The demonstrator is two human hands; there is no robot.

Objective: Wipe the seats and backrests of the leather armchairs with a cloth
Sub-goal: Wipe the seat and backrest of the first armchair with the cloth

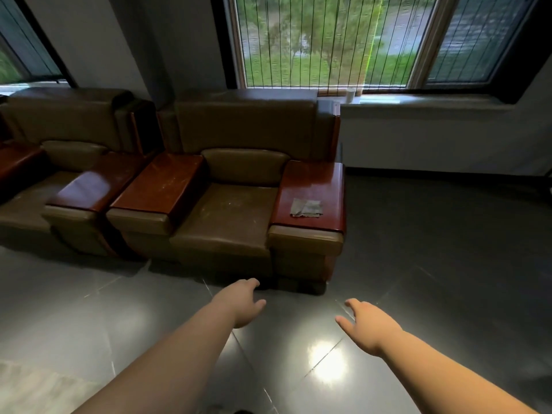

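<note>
Two olive-brown leather armchairs with glossy red wooden armrests stand against the wall. The nearer armchair (233, 210) faces me, its seat speckled with pale marks. A second armchair (59, 162) stands to its left. A folded grey cloth (306, 207) lies on the nearer chair's right armrest (310, 186). My left hand (243, 303) and my right hand (366, 324) reach forward over the floor in front of the chair, both empty with fingers apart, well short of the cloth.
Grey glossy tiled floor (418, 264) spreads in front and to the right, with a bright light reflection. A barred window (328, 40) sits behind the chairs, and a white cup (350, 95) stands on its sill. A second window is at far left.
</note>
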